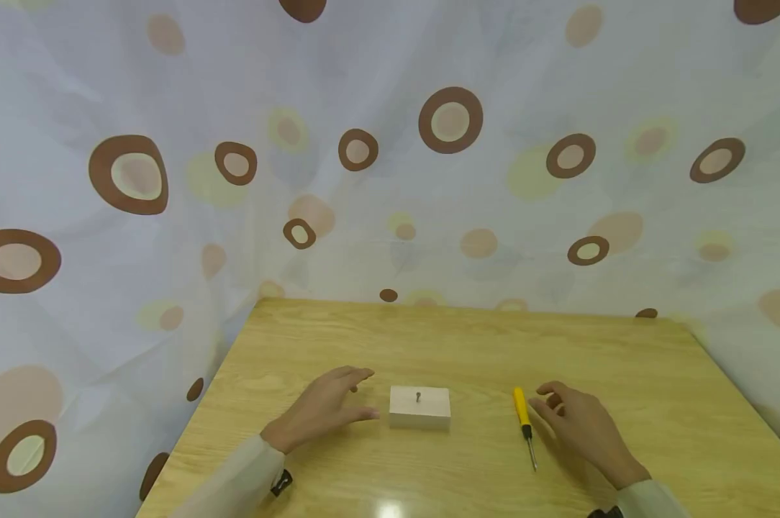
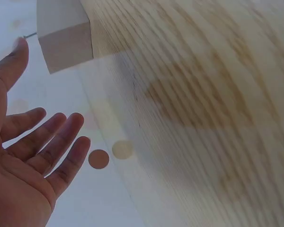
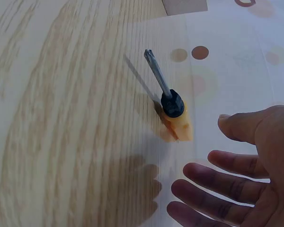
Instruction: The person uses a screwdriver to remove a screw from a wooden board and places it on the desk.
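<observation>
A pale wooden block (image 1: 419, 414) lies on the table, with a small screw (image 1: 419, 396) standing up from its top face. My left hand (image 1: 325, 406) is just left of the block, fingers spread and holding nothing. In the left wrist view the thumb appears close to the block (image 2: 66, 42). To the right lies a screwdriver (image 1: 522, 409) with a yellow handle and black collar, its metal tip toward me. Beside its handle my right hand (image 1: 581, 424) hovers with loosely bent fingers, apart from the screwdriver (image 3: 174, 106) in the right wrist view.
The wood-grain table (image 1: 468, 345) reaches back to a pale curtain (image 1: 390, 194) printed with brown rings and dots, which also hangs along the left and right sides. Dark bands (image 1: 281, 482) sit at both wrists, by the light sleeves (image 1: 234, 478).
</observation>
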A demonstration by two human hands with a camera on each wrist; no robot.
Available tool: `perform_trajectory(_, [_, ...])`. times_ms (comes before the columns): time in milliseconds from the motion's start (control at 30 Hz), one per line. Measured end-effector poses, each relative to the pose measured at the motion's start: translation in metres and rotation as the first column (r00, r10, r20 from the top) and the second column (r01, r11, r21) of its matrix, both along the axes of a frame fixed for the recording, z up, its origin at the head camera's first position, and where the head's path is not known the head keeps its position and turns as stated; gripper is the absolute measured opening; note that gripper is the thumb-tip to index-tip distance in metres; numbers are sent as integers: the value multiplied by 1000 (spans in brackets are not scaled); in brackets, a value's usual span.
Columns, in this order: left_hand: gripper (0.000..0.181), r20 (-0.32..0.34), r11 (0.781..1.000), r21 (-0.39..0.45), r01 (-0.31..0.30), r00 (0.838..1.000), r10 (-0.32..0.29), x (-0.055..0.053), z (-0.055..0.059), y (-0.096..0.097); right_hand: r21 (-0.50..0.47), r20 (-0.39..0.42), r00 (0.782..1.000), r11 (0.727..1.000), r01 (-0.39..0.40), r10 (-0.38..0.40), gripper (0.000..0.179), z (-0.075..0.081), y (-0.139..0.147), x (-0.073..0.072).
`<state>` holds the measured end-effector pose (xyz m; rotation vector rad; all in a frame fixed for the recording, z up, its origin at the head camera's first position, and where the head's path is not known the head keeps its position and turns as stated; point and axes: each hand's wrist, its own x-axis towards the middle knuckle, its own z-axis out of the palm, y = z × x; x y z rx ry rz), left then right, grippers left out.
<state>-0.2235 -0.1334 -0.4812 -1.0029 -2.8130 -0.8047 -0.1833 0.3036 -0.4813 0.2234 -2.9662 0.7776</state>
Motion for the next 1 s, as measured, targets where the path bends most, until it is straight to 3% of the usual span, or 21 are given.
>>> perform_trajectory(500, [75, -10, 997, 20, 72, 997, -71, -1, -4, 22, -8, -32, 999, 999, -32, 31, 48, -6, -12, -7])
perform_trajectory(1000, [72, -10, 996, -41, 77, 997, -77, -1, -7, 35, 72, 81, 996, 997, 18, -24, 57, -8, -29, -24])
